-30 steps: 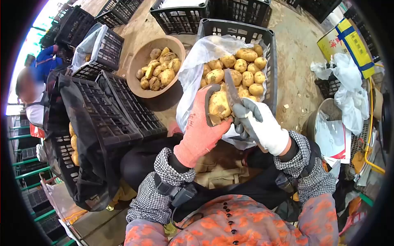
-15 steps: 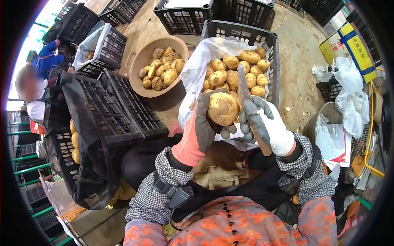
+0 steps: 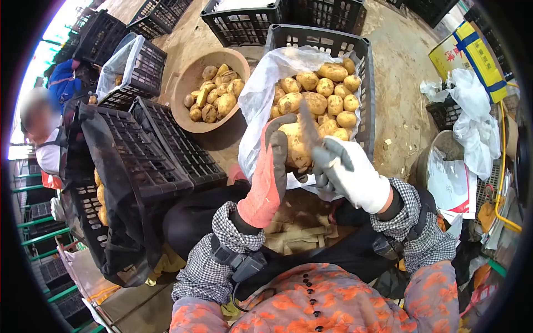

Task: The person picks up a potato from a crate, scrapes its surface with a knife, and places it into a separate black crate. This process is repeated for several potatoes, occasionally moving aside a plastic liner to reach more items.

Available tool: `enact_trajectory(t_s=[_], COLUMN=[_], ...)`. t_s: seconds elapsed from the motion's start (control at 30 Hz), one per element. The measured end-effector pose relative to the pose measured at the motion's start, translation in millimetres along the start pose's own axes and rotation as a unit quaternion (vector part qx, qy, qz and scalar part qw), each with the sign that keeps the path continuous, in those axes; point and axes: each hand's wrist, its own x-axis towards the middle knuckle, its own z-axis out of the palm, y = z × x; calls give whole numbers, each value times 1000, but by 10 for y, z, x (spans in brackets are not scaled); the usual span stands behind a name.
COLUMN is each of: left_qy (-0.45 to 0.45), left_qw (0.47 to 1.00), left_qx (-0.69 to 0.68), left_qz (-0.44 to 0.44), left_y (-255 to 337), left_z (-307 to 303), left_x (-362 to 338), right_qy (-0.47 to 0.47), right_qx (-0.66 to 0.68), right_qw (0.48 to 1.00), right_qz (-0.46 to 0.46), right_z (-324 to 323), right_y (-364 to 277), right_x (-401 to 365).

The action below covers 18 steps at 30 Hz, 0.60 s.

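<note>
My left hand (image 3: 267, 176), in a pink glove with a grey palm, is closed around a large potato (image 3: 296, 145) with brown dirt on it. In my right hand (image 3: 355, 173), gloved in white and grey, is a knife (image 3: 308, 123). Its blurred, dirty blade points up and lies across the right side of the potato as seen from here; whether it touches cannot be made out. My right fingers hide the handle. Just beyond both hands stands a black crate (image 3: 366, 83) lined with white plastic film (image 3: 256, 97), holding several yellow potatoes (image 3: 333, 72).
A brown basin (image 3: 180, 114) with cut and whole potatoes stands left of the crate. Stacked black crates (image 3: 161, 150) under dark cloth are at my left, near another person (image 3: 50, 139). On the right are plastic bags (image 3: 474, 125), a bucket (image 3: 425, 166) and a yellow box (image 3: 466, 55).
The knife has swung left from beside the potato to across it, its blade tilting left. My right hand has moved left and turned. The potato has rotated within my left hand.
</note>
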Motion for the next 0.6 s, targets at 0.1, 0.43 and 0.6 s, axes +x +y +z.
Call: enact_trajectory(t_s=[0.1, 0.43, 0.6], left_qy=[31, 18, 53], left_qw=[999, 994, 997], left_qx=[-26, 101, 52], left_qz=[3, 25, 13], left_y=[41, 47, -38], left_z=[68, -6, 10], left_x=[9, -14, 1], right_qy=[-2, -2, 33], right_qx=[227, -118, -327], right_qw=[963, 990, 918], right_qz=[144, -73, -223], right_z=[-8, -13, 22], right_y=[-117, 103, 166], right_x=[2, 16, 10])
